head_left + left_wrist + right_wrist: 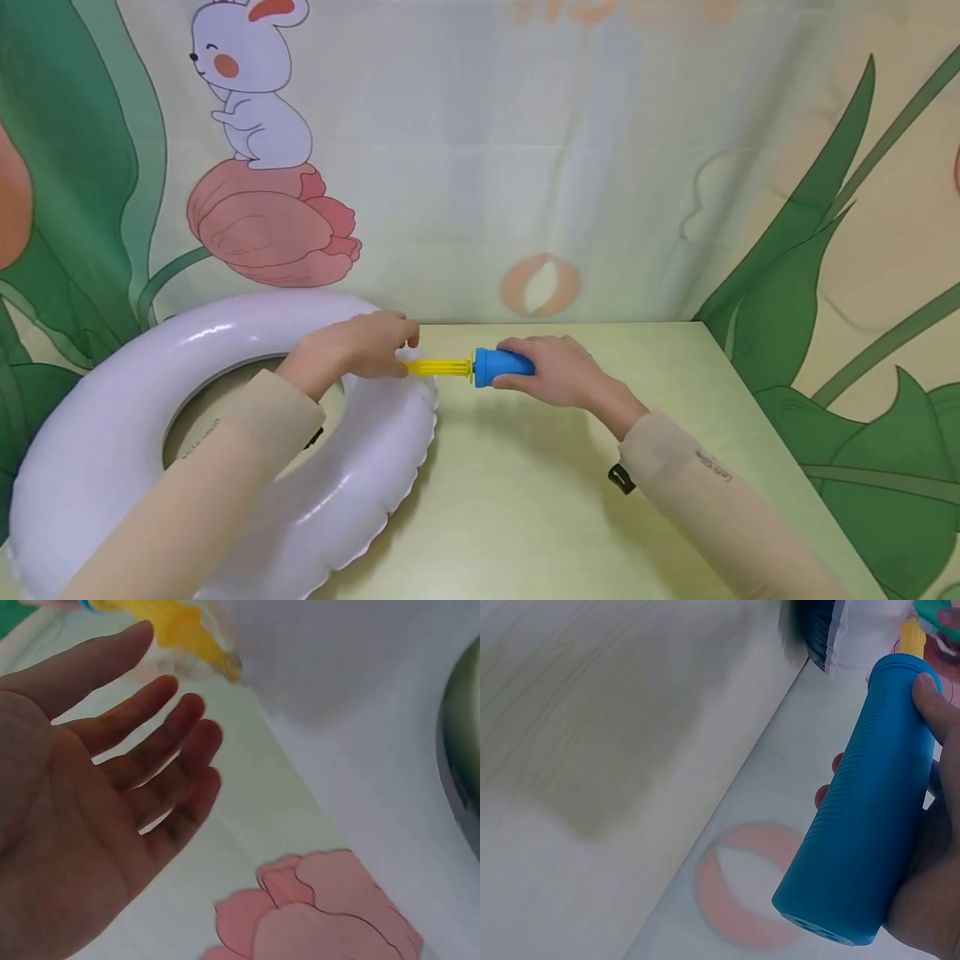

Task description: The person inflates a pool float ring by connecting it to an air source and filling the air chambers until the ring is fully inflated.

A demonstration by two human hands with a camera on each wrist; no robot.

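A blue hand pump (504, 367) with a ribbed yellow shaft (444, 367) is held level above the table. My right hand (558, 371) grips the blue barrel (862, 802), thumb along one side and fingertips showing on the other. To the left lies a white inflatable swim ring (90, 425). The pump's yellow end (180, 630) meets the ring at a small clear part, seemingly its valve (234, 669). My left hand (363, 346) is over the ring's right side, next to the yellow end. In the left wrist view its fingers (176, 746) are loosely bent, holding nothing.
The pale table (510, 500) carries the ring at its left side. A printed curtain with a rabbit (255, 83) and flowers hangs right behind the table's back edge. Green printed leaves (885, 450) border the right side.
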